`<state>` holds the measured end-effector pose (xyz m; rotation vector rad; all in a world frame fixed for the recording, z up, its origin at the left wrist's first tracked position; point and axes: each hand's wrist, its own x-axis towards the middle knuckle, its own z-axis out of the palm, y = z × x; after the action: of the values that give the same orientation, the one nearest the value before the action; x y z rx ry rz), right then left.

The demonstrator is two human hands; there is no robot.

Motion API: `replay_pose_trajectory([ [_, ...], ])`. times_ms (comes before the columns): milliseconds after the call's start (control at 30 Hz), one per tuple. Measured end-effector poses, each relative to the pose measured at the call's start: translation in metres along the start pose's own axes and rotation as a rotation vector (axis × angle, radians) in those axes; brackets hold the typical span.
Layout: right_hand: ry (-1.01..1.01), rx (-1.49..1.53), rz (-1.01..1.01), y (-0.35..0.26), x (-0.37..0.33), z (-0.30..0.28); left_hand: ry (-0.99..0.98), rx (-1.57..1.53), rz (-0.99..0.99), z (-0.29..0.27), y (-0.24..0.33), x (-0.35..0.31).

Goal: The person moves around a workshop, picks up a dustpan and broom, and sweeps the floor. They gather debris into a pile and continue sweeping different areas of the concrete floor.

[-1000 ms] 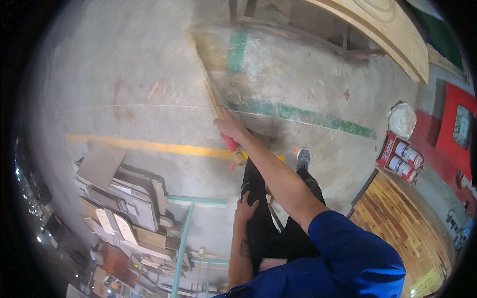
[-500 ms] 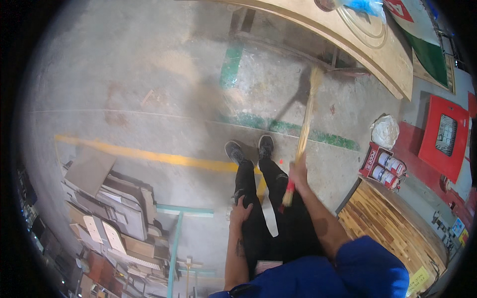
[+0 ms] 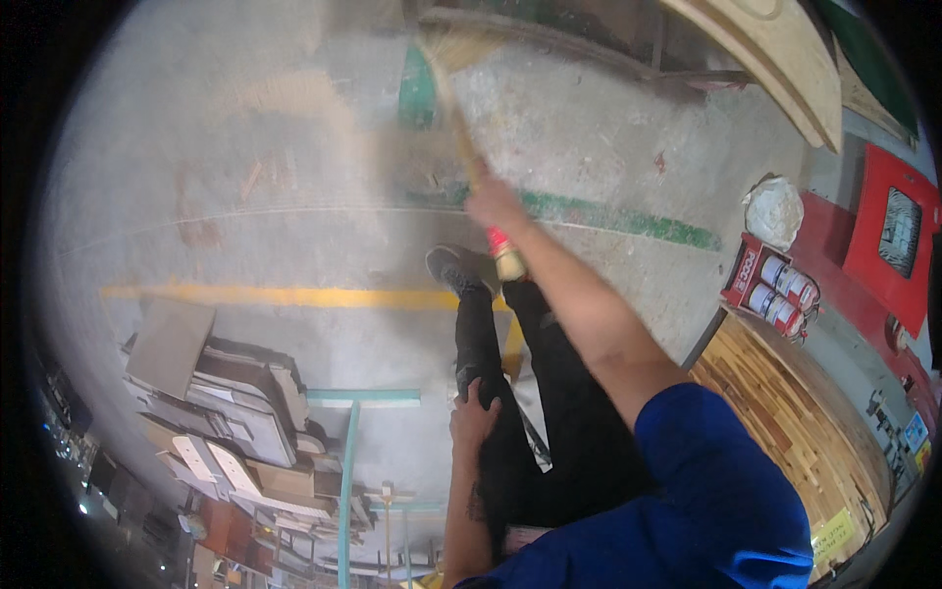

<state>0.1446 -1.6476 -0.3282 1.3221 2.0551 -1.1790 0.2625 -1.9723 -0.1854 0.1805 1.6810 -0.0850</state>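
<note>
My right hand (image 3: 494, 204) grips a straw broom (image 3: 464, 135) low on its shaft, the right arm stretched forward over my right shoe. A red band and the pale butt of the broom stick out behind the fist. The broom's far straw end reaches the concrete floor near a green painted mark, smeared by motion. My left hand (image 3: 473, 417) lies on my left trouser leg near the knee, fingers stretched and holding nothing.
Stacked boards (image 3: 235, 402) lean at the left beside a teal metal frame (image 3: 350, 461). Two fire extinguishers (image 3: 775, 309), a white sack (image 3: 773, 211) and a wooden-topped table (image 3: 785, 412) stand at the right. A curved wooden panel (image 3: 775, 69) overhangs the far right.
My right hand has swung the broom forward and to the left, so its straw end now lies farther left. My left hand stays on the leg.
</note>
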Motion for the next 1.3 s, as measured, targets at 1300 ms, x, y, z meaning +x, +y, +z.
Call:
replay_pose_trajectory([
  [1300,-0.69,0.781,-0.066,-0.173,-0.133,0.088,0.408,-0.381,0.103,0.069,-0.042,0.015],
])
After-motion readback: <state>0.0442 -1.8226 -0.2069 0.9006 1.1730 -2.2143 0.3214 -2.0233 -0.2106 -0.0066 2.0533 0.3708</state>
